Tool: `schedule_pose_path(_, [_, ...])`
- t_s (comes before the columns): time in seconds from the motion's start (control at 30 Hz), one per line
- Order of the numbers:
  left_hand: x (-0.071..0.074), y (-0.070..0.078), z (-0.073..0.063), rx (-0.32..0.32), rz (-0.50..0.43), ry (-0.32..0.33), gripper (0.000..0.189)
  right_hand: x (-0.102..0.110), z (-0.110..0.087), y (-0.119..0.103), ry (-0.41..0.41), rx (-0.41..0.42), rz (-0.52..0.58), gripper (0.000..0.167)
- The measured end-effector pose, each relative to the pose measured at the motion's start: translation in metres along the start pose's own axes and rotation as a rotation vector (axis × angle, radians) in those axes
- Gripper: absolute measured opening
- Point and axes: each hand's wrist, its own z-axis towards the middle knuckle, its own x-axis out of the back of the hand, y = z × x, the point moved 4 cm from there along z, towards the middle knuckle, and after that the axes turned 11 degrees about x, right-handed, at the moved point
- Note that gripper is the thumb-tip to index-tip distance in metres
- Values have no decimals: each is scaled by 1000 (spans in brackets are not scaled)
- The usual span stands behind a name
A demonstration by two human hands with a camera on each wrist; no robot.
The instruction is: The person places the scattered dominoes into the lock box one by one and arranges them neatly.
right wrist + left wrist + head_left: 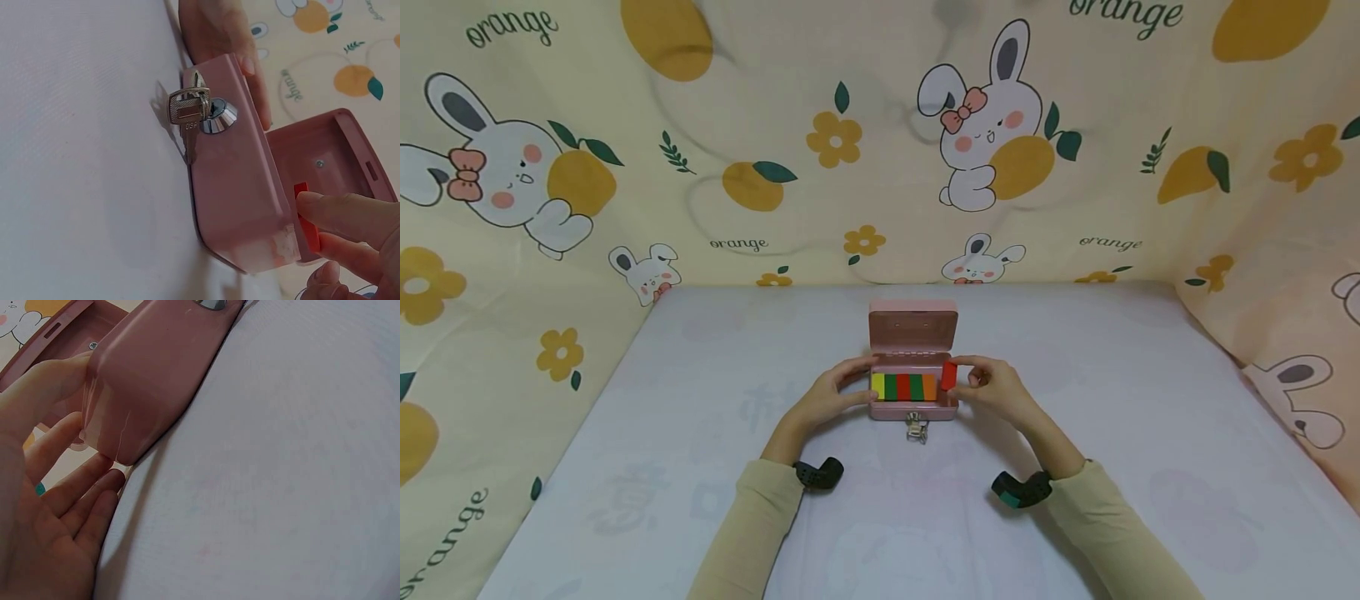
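A small pink metal lockbox (891,412) stands on the table with its lid (913,333) raised. Inside it, yellow, green, red and orange blocks (904,387) stand side by side in a row. My left hand (831,390) holds the box's left end, thumb near the front and fingers toward the back; in the left wrist view its fingertips touch the box's side (134,387). Between thumb and fingertips, my right hand (1000,387) pinches a red block (309,234), upright at the right end of the box, beside the orange block.
Keys (190,112) hang from the round lock (222,117) on the box's front. A white cloth (880,517) covers the table. Behind and beside it hangs a yellow cloth (880,200) printed with rabbits and oranges. Each wrist wears a black camera (1022,490).
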Motion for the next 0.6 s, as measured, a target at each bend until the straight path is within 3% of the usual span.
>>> schedule_pose_path(0.6, [1, 0, 0, -9, 11, 0, 61, -8, 6, 3, -21, 24, -49, 47])
